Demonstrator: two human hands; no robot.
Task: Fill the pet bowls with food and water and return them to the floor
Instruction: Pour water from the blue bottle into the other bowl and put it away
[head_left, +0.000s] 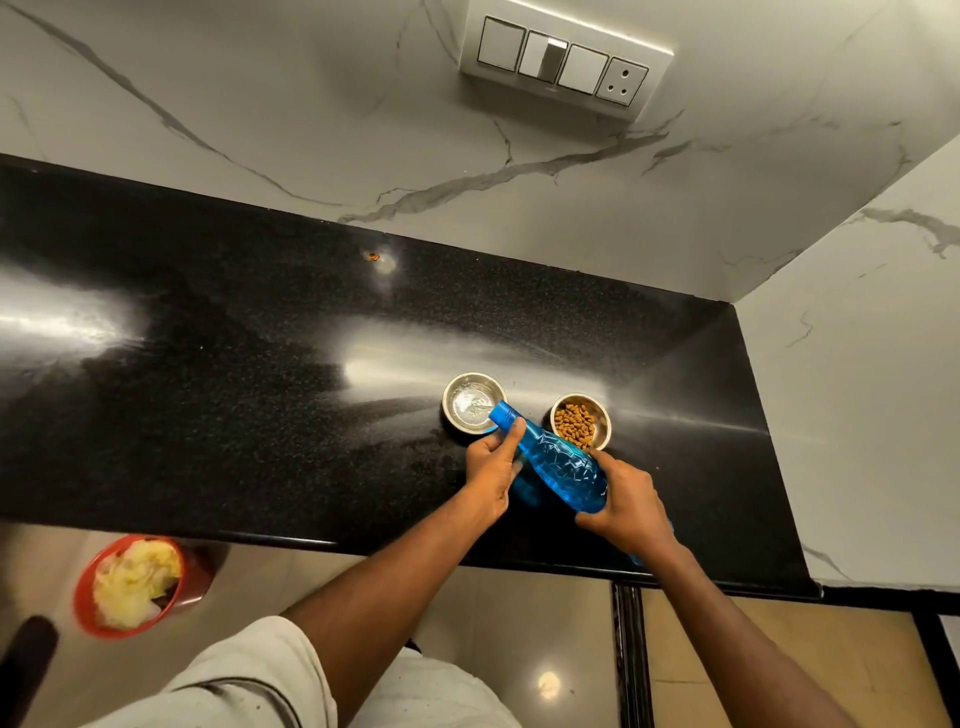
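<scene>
Two small steel pet bowls stand side by side on the black counter (260, 338). The left bowl (451, 395) holds some water. The right bowl (602, 415) holds brown kibble (574, 420). A blue plastic bottle (558, 462) is tilted with its mouth over the left bowl's rim, and water runs from it into the bowl. My left hand (491, 467) grips the bottle near its neck. My right hand (626, 501) grips its base.
A red bucket (83, 597) with yellowish contents sits on the floor below the counter's front edge at the left. Marble walls close the counter at the back and right. A switch panel (563, 62) is on the back wall. A small orange speck (372, 255) lies near the back.
</scene>
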